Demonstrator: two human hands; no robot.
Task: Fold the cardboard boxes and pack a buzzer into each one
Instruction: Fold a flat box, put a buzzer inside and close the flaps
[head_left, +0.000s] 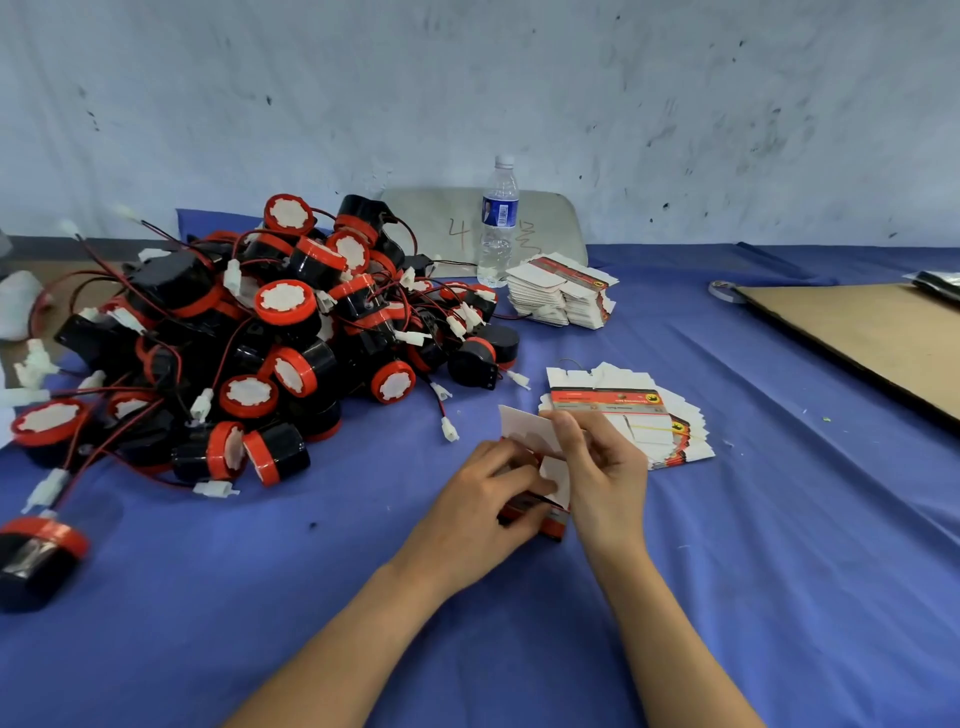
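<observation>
I hold one half-folded cardboard box (551, 524) low over the table (727, 597), between both hands. My left hand (483, 506) has its fingers curled round the red body, and my right hand (608, 467) pinches its white flap (524, 428), which stands up pointing away from me. The buzzer pile (249, 338) lies to my left, nearer the left hand. The flat boxes (639, 415) sit just beyond my right.

Far wall (675, 104) pale grey, scuffed with dark marks. Wrinkled, blue-covered worktop (727, 571). Grey board (550, 218) leans on wall, far centre. Brown sheet (857, 338) lies right.
</observation>
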